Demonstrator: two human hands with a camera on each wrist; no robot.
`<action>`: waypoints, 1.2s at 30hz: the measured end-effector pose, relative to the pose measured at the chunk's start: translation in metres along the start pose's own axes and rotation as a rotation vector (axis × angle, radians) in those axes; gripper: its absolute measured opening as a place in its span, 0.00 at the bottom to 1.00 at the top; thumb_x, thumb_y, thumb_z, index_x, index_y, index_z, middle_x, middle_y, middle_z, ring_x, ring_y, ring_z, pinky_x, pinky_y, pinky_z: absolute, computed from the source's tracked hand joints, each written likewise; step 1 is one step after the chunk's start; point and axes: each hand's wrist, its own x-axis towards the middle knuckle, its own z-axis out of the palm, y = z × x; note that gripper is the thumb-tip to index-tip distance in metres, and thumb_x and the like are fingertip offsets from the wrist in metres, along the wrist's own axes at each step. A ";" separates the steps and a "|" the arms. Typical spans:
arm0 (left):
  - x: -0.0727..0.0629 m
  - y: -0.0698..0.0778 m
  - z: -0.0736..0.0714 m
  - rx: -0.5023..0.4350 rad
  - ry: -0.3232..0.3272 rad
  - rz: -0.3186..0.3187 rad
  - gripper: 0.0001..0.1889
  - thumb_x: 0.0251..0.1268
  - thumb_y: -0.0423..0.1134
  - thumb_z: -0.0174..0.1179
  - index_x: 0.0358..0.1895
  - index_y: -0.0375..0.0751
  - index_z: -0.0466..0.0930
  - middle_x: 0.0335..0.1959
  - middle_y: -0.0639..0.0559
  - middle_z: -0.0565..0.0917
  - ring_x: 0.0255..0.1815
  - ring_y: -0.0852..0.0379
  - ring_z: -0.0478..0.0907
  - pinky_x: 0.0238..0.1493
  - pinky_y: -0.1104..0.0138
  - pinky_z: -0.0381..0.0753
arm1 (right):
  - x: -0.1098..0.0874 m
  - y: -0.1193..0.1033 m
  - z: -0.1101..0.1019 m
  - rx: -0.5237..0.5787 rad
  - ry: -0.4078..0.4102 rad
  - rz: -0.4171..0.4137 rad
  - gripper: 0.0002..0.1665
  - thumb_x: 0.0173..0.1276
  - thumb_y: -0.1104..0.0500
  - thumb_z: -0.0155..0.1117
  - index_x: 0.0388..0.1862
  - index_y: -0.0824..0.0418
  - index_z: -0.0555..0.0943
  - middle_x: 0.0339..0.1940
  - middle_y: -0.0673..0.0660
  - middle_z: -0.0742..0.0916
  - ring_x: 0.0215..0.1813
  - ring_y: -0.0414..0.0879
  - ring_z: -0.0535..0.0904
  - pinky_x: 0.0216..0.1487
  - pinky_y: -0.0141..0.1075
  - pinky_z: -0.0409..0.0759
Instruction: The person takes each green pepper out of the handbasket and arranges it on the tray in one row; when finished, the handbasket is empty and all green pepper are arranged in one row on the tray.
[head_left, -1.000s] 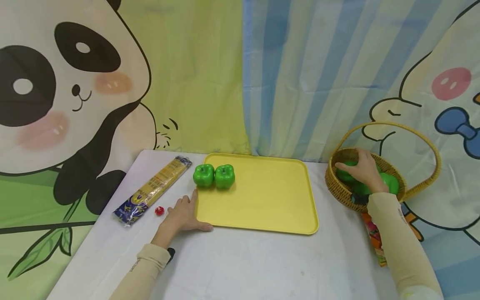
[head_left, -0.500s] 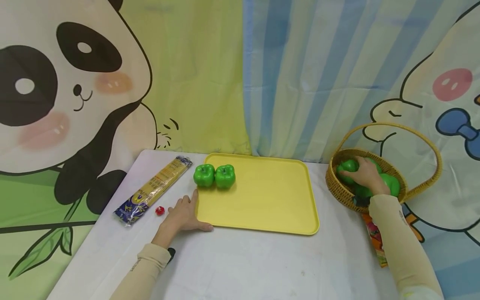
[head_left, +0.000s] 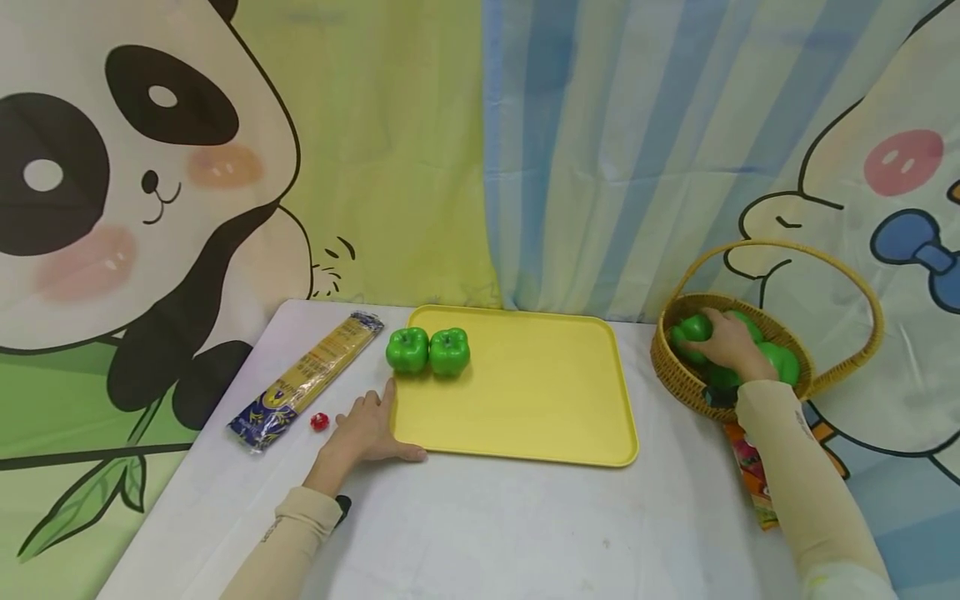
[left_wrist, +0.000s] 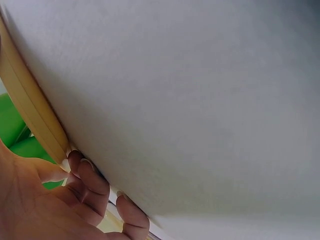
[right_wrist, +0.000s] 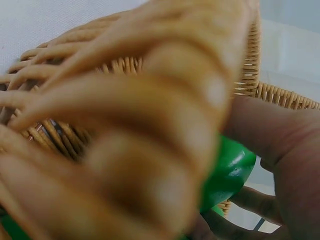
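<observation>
Inside the wicker basket (head_left: 675,382) at the right, my right hand (head_left: 733,343) grips a green bell pepper (head_left: 696,328). Thumb and fingers lie on either side of this pepper in the right wrist view, where the blurred basket handle (right_wrist: 150,110) covers much of it. More green items (head_left: 783,363) sit under and beside the hand, partly hidden. At the near left corner of the yellow tray (head_left: 532,400), my left hand (head_left: 369,430) touches the rim with spread thumb and forefinger. Two green bell peppers (head_left: 407,351) stand side by side at the tray's left.
A long pack of noodles (head_left: 307,380) lies left of the tray, with a small red object (head_left: 319,422) near it. An orange-red packet (head_left: 752,479) lies partly under the right forearm. The basket's tall handle arches over its right side. A printed curtain (head_left: 555,167) hangs behind the table.
My right hand has lowered its fingers around a green bell pepper in the basket, and more of that pepper now shows. The left hand and the tray have stayed put.
</observation>
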 end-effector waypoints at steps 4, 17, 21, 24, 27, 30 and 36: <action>-0.001 0.001 0.000 0.003 0.000 0.003 0.81 0.25 0.85 0.67 0.81 0.36 0.42 0.63 0.29 0.70 0.61 0.36 0.70 0.57 0.26 0.68 | 0.001 -0.001 0.000 -0.023 -0.019 -0.029 0.49 0.70 0.52 0.65 0.76 0.78 0.52 0.69 0.86 0.62 0.68 0.81 0.58 0.65 0.71 0.64; 0.001 0.002 0.001 0.006 -0.003 0.002 0.81 0.26 0.85 0.67 0.82 0.37 0.42 0.64 0.29 0.70 0.61 0.36 0.70 0.57 0.26 0.68 | -0.003 0.001 0.003 -0.003 0.027 -0.083 0.45 0.65 0.58 0.70 0.73 0.76 0.60 0.66 0.84 0.68 0.65 0.79 0.63 0.63 0.70 0.66; 0.001 0.002 0.001 0.014 0.000 0.006 0.81 0.26 0.85 0.67 0.81 0.36 0.42 0.63 0.29 0.71 0.60 0.37 0.71 0.55 0.26 0.69 | -0.006 0.001 0.001 -0.010 0.039 -0.088 0.43 0.66 0.57 0.70 0.72 0.75 0.62 0.65 0.83 0.70 0.64 0.78 0.66 0.62 0.69 0.68; 0.002 0.001 0.001 0.019 0.000 0.003 0.81 0.25 0.85 0.67 0.81 0.36 0.42 0.62 0.29 0.71 0.60 0.37 0.71 0.55 0.26 0.69 | -0.009 -0.001 -0.001 -0.020 0.051 -0.100 0.42 0.66 0.57 0.70 0.71 0.75 0.62 0.64 0.83 0.72 0.63 0.78 0.67 0.62 0.68 0.68; 0.002 0.001 0.002 0.019 -0.002 0.000 0.81 0.25 0.85 0.66 0.81 0.36 0.42 0.62 0.30 0.71 0.60 0.37 0.71 0.56 0.26 0.68 | -0.013 -0.003 -0.005 -0.018 0.071 -0.113 0.42 0.66 0.58 0.70 0.70 0.76 0.62 0.64 0.84 0.71 0.63 0.80 0.67 0.62 0.69 0.68; 0.002 0.000 0.002 0.017 -0.004 -0.002 0.81 0.25 0.86 0.66 0.81 0.36 0.42 0.62 0.30 0.71 0.60 0.37 0.71 0.56 0.25 0.68 | -0.016 -0.007 -0.008 -0.010 0.096 -0.120 0.42 0.66 0.59 0.70 0.71 0.76 0.62 0.65 0.84 0.71 0.64 0.80 0.66 0.63 0.70 0.66; 0.002 0.000 0.001 0.017 -0.006 -0.003 0.81 0.26 0.86 0.66 0.81 0.35 0.42 0.62 0.30 0.71 0.59 0.38 0.71 0.56 0.26 0.68 | -0.021 -0.010 -0.013 0.027 0.126 -0.120 0.42 0.66 0.60 0.70 0.71 0.76 0.62 0.67 0.82 0.70 0.64 0.80 0.66 0.62 0.70 0.67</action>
